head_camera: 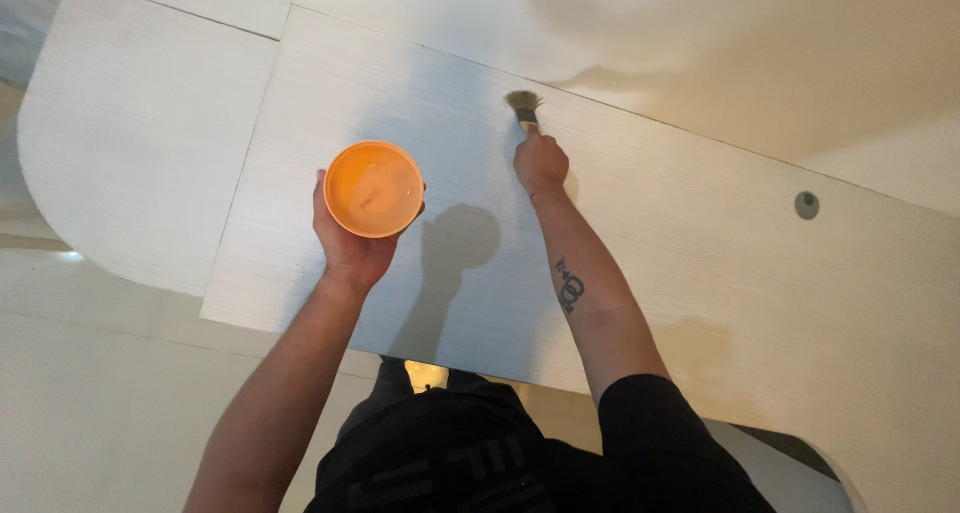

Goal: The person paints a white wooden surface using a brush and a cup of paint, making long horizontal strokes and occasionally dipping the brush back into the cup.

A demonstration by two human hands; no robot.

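Brushwork at the far edge of a pale panel, cup held ready.

The right hand (541, 162) is clenched around the handle of a small brush (523, 105), bristles splayed and touching the white wood-grain panel (700, 243) close to its far edge. The left hand (352, 241) cradles an orange cup (375, 188) from below, fingers wrapped round its wall, holding it level above the panel's left part; a pale liquid shows inside. To brush well here, I judge it best to keep the strokes along the grain, press lightly so the bristles fan evenly, keep the cup upright and near the brush, and watch the round hole (807, 205) further right, where liquid could pool.
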